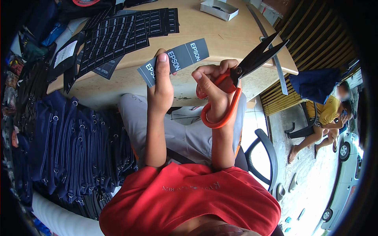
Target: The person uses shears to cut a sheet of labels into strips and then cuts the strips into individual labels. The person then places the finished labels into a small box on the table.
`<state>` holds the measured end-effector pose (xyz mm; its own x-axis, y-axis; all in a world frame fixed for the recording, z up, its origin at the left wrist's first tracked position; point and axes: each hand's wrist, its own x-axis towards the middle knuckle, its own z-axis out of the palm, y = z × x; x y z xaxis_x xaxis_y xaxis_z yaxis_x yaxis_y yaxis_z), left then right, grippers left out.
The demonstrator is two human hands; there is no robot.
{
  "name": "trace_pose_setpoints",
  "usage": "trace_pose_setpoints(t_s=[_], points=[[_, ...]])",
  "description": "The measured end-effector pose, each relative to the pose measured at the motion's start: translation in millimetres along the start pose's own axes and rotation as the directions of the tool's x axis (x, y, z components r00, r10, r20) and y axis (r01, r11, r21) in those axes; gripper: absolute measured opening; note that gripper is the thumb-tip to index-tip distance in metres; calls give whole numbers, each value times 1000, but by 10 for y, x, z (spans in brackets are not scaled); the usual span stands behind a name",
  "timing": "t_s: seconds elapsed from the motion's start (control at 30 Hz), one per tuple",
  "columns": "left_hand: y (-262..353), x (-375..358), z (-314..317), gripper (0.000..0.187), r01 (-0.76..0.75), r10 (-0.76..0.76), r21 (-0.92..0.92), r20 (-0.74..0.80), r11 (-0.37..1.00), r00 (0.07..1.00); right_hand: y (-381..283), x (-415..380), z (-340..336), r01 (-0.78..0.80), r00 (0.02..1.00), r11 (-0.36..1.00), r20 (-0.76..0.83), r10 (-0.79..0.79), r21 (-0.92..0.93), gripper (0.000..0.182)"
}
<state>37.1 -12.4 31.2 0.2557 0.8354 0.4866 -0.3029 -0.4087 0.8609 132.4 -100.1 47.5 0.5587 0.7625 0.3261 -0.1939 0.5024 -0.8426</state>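
Observation:
My left hand (162, 78) pinches a dark grey strip of printed labels (188, 55) between thumb and fingers. White "EPSON" lettering repeats along it, with thin lines between the prints. In my right hand (214, 84) is a pair of scissors (252, 61) with orange handles and black blades. The blades are parted and point up and to the right, away from the strip. One orange loop passes around the base of my right thumb. Both hands are raised in front of the table edge, above my lap.
Several black sheets of the same labels (118, 37) overlap on the wooden table (197, 29). A white box (219, 10) and a long metal ruler (271, 47) lie farther back. Navy straps with metal rings (78, 145) hang at left. Two seated people (328, 114) are at right.

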Motion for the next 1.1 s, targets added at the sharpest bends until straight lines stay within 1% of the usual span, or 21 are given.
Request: trace_pose_setpoints(t_s=[0.1,0.17,0.2,0.27,0.33,0.4,0.43,0.47,0.53,0.57,0.63,0.67,0.73,0.77,0.8,0.87,0.9,0.93,0.97,1.07,1.1], points=[[30,1,-19,39,22,-22,-6,-12,1000,1000,-17,13,-32,4,1000,1000,-30,-5,-28,39],[16,2,-14,39,25,-26,-21,-37,999,999,3,38,-66,68,994,998,-90,-68,-1,38],[11,0,-7,39,29,-31,-37,-63,999,998,18,56,-102,103,985,994,-134,-107,-38,36],[37,-12,19,37,21,-25,-47,-82,999,996,7,82,-103,92,973,986,-225,-59,141,34],[54,-15,19,36,12,-18,-57,-97,998,995,-4,100,-120,124,975,980,-202,-92,156,33],[70,-23,0,34,-9,9,-18,31,1000,999,-42,94,-129,31,990,998,-140,-23,55,36],[97,-21,29,32,-12,14,-51,51,999,999,-61,86,-150,-46,994,999,-103,43,-27,41],[97,-23,37,32,-12,14,-51,56,999,998,8,97,-143,36,996,997,-77,-41,-63,45],[98,-27,34,30,5,0,-34,135,999,991,36,76,-111,42,995,997,-88,-47,-59,46],[69,-24,25,30,6,-1,-31,137,999,991,31,56,-98,41,995,998,-90,-46,-56,46],[-13,-4,9,30,-43,63,-95,213,995,975,7,25,-73,54,986,998,-156,-58,-31,45],[20,-12,28,30,-46,66,-95,214,994,975,25,34,-73,57,986,998,-156,-61,-30,45],[106,-54,109,26,42,-21,-67,285,997,958,73,50,-85,143,971,988,-186,-152,-64,44],[47,-49,143,22,15,21,-130,271,991,962,63,53,-80,146,970,987,-188,-155,-65,44],[25,-61,148,22,14,23,-131,273,991,962,46,56,-73,144,970,987,-187,-156,-75,42],[22,-90,158,21,111,-74,-181,197,977,978,49,61,-72,141,971,986,-185,-155,-86,39],[31,-97,187,26,105,-76,-205,143,973,987,78,75,-80,124,978,992,-165,-126,-20,36],[4,-84,160,26,102,-75,-206,136,973,988,116,89,-87,104,985,993,-140,-97,47,33],[-47,-57,105,27,81,-56,-214,117,974,992,180,96,-96,106,990,994,-97,-103,24,26],[-47,10,13,33,48,-42,-256,30,965,999,477,98,-191,144,984,961,140,-113,-238,42],[-44,31,-29,35,21,-22,-213,0,977,1000,485,56,-132,92,985,975,163,-59,-201,51]])
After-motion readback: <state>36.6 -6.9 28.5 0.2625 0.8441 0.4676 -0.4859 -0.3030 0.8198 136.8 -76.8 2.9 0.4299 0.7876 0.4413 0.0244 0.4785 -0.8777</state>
